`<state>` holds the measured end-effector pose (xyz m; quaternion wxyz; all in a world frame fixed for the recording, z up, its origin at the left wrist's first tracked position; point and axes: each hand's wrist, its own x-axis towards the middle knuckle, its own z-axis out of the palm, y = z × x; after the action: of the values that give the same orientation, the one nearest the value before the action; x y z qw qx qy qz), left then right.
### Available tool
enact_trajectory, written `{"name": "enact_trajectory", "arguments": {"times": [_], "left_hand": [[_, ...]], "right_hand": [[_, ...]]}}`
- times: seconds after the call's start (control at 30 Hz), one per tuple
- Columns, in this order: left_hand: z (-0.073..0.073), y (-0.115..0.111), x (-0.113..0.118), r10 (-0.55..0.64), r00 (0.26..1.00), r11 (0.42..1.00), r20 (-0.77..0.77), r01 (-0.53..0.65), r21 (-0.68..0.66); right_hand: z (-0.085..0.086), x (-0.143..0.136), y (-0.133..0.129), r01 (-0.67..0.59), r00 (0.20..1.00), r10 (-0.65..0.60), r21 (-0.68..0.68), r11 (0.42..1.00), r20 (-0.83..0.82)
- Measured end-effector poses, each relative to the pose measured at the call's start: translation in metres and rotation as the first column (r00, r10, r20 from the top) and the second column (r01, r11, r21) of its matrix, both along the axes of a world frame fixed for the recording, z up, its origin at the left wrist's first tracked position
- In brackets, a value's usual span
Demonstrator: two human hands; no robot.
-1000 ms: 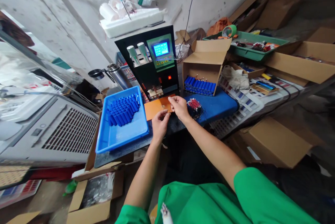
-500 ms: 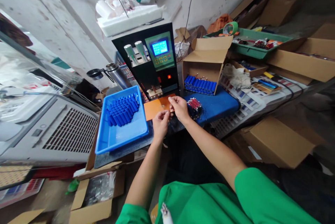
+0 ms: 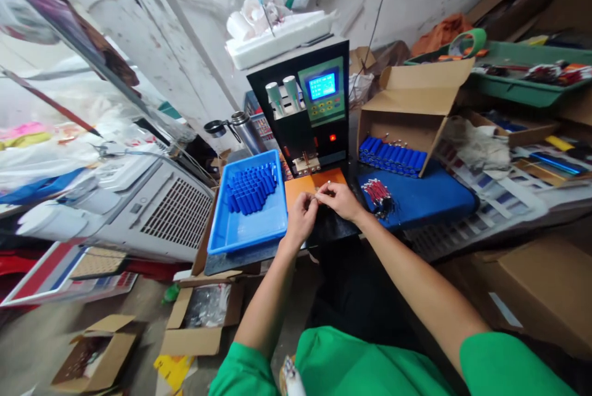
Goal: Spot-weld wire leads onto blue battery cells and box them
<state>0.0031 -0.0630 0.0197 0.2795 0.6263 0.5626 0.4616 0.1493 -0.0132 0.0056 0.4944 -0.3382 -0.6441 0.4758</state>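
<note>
My left hand (image 3: pixel 301 216) and my right hand (image 3: pixel 341 200) meet over the near edge of an orange board (image 3: pixel 296 189). Both have thumb and fingers pinched together around something small that I cannot make out. Just behind the fingers stands a black spot welder (image 3: pixel 282 134) with a lit blue screen and thin copper-coloured electrodes (image 3: pixel 305 160). To the left of my left hand is a blue tray (image 3: pixel 252 235) with many upright blue cylindrical cells (image 3: pixel 252 189). A bunch of red and black wire leads (image 3: pixel 377 192) lies to the right of my right hand.
An open cardboard box (image 3: pixel 411 90) holding more blue cells (image 3: pixel 393 155) stands on the blue surface (image 3: pixel 435 198). A steel flask (image 3: pixel 247 131) stands behind the tray. Farther right are a green tray (image 3: pixel 513 90) and a white plastic crate (image 3: pixel 522 205). Cardboard boxes (image 3: pixel 194 340) sit on the floor.
The camera view has turned left, so the whole bench appears shifted rightward. My hands stay together over the orange board, and my fingers have drawn closer around the small thing.
</note>
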Motion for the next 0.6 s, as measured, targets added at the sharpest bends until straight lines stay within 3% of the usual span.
{"name": "enact_trajectory", "arguments": {"times": [0.1,0.2,0.27,0.33,0.43,0.6], "left_hand": [[0.006,0.01,-0.025,0.037,0.998,0.997,-0.056,-0.033,0.076],[0.016,0.035,-0.068,0.157,0.953,0.98,-0.26,-0.118,0.158],[0.021,0.057,-0.098,0.243,0.832,0.969,-0.499,-0.182,0.168],[0.022,0.08,-0.12,0.239,0.694,0.97,-0.679,-0.195,0.142],[0.017,0.11,-0.134,0.154,0.55,0.987,-0.821,-0.129,0.099],[0.005,0.136,-0.132,0.07,0.433,0.996,-0.899,-0.08,0.039]], "right_hand": [[-0.004,-0.004,0.008,0.057,0.998,-0.057,0.009,0.998,-0.004],[-0.011,-0.01,0.016,0.146,0.989,-0.146,-0.02,0.989,-0.02],[-0.018,-0.014,0.02,0.179,0.984,-0.179,-0.04,0.983,0.002],[-0.023,-0.016,0.022,0.191,0.981,-0.189,-0.051,0.98,0.043],[-0.025,-0.017,0.022,0.198,0.979,-0.194,-0.061,0.978,0.069],[-0.02,-0.015,0.021,0.199,0.979,-0.195,-0.069,0.978,0.061]]}}
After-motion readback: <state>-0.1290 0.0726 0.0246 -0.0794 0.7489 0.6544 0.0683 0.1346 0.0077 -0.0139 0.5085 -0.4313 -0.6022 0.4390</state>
